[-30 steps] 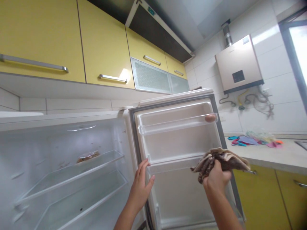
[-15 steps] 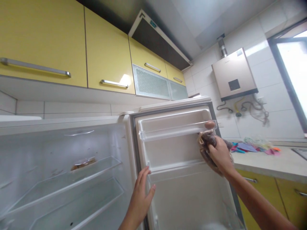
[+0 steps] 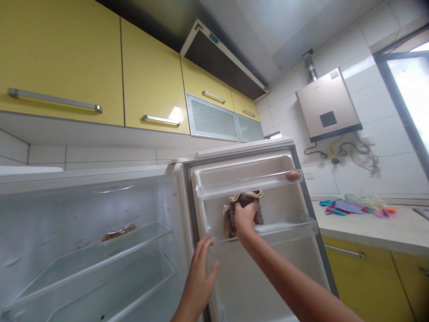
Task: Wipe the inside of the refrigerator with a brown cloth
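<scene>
Water heater (image 3: 329, 105), head view: hanging on the tiled wall; its front is bearing a faint mark and a pale sticker (image 3: 334, 74), both too small for reading.
Range hood (image 3: 224, 60): showing a green panel (image 3: 213, 39) near its upper corner; any lettering is staying illegible.
Right hand (image 3: 246, 217): reaching in from the lower right, forearm slanting up and leftward across the refrigerator door (image 3: 241, 281); fingers are closing around a bunched cloth, gripping it firmly.
Cloth (image 3: 246, 198): brown and beige, sitting in the right hand between the upper door shelf (image 3: 248, 184) and the lower door shelf (image 3: 284, 228), toward their left half; whether it is pressing on the door's inner panel, cannot tell.
Left hand (image 3: 200, 266): rising from the bottom edge, half open, thumb standing apart from the fingers, holding nothing visible; fingertips are pointing up at the lower shelf's left end, contact uncertain.
Egg (image 3: 292, 175): resting at the right end of the upper door shelf.
Packet (image 3: 119, 231): lying on the top shelf inside the open refrigerator, no print readable.
</scene>
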`<state>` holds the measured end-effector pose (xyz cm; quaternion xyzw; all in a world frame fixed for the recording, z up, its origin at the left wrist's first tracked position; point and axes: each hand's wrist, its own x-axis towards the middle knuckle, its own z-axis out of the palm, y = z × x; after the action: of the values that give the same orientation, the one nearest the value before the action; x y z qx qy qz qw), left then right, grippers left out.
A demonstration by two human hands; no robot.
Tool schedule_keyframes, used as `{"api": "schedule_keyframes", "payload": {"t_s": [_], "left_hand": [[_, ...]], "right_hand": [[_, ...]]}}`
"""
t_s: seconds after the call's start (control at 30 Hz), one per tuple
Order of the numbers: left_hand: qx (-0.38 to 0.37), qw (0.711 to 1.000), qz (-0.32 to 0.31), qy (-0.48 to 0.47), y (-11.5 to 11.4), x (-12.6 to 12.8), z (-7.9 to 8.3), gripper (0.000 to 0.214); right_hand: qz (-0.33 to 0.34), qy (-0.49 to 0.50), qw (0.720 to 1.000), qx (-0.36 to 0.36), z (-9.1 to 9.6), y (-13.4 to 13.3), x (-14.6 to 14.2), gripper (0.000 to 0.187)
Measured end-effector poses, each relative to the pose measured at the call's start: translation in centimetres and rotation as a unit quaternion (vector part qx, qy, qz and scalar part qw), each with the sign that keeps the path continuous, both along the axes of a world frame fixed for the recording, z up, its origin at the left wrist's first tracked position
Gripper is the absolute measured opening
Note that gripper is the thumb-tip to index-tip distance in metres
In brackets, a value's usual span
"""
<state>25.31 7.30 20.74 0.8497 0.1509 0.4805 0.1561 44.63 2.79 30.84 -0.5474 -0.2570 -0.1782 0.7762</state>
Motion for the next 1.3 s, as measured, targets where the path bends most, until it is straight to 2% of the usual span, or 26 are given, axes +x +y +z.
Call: {"api": "schedule_keyframes", "payload": {"t_s": [0.13, 0.2, 0.23, 0.3, 0.33, 0.43, 0.53, 0.6, 0.7, 0.77, 0.87, 0.97, 1.07, 1.2, 1.23, 1.3], "left_hand": [[0.0, 1.0, 0.006, 0.002, 0.6, 0.4, -0.4, 0.053], [0.006, 1.0, 0.007, 0.001, 0.8, 0.5, -0.6, 0.057], [0.009, 1.0, 0.01, -0.003, 0.9, 0.6, -0.7, 0.057], [0.013, 1.0, 0.017, -0.01, 0.9, 0.6, -0.9, 0.054], [0.014, 1.0, 0.022, -0.012, 0.9, 0.5, -1.0, 0.053], [0.02, 0.999, 0.034, -0.008, 0.8, 0.2, -1.0, 0.05], [0.025, 0.999, 0.034, 0.001, 0.7, -0.2, -0.8, 0.048], [0.027, 0.999, 0.028, 0.004, 0.7, -0.5, -0.7, 0.048], [0.032, 0.999, 0.022, 0.0, 0.9, -0.8, -0.6, 0.047], [0.037, 0.999, 0.024, -0.004, 1.0, -0.9, -0.7, 0.047], [0.046, 0.999, 0.025, -0.003, 1.1, -1.0, -0.7, 0.049], [0.057, 0.998, 0.024, 0.001, 1.1, -1.2, -0.5, 0.048], [0.07, 0.997, 0.021, 0.006, 1.0, -1.4, 0.0, 0.046], [0.082, 0.996, 0.015, 0.012, 1.0, -1.4, 0.6, 0.039], [0.084, 0.996, 0.016, 0.012, 1.0, -1.4, 0.6, 0.038], [0.087, 0.996, 0.016, 0.011, 1.1, -1.3, 0.6, 0.038]], "right_hand": [[0.018, -0.046, 0.995, -0.081, -1.2, 1.9, -5.0, 0.066], [0.015, -0.143, 0.974, -0.177, -1.3, 1.6, -6.1, 0.067], [0.015, -0.215, 0.947, -0.239, -1.1, 1.2, -6.3, 0.068], [0.023, -0.359, 0.867, -0.346, -0.6, 0.3, -6.0, 0.068], [0.03, -0.413, 0.829, -0.376, -0.2, -0.2, -5.6, 0.067], [0.046, -0.497, 0.772, -0.393, 1.2, -1.5, -3.7, 0.055], [0.059, -0.577, 0.705, -0.408, 2.1, -2.8, -1.2, 0.032], [0.078, -0.642, 0.644, -0.409, 2.3, -3.7, 0.7, 0.02], [0.073, -0.745, 0.54, -0.383, 2.4, -5.3, 3.4, 0.019], [0.051, -0.78, 0.502, -0.37, 2.5, -6.4, 4.8, 0.02], [0.04, -0.782, 0.493, -0.38, 2.7, -8.1, 6.4, 0.02], [0.058, -0.764, 0.505, -0.399, 3.1, -10.1, 8.1, 0.019], [0.08, -0.723, 0.538, -0.425, 3.5, -12.5, 10.4, 0.021], [0.073, -0.661, 0.58, -0.471, 3.7, -16.3, 14.1, 0.033], [0.066, -0.64, 0.601, -0.475, 3.7, -17.1, 14.8, 0.035], [0.059, -0.588, 0.661, -0.461, 3.2, -18.6, 16.1, 0.036]]}}
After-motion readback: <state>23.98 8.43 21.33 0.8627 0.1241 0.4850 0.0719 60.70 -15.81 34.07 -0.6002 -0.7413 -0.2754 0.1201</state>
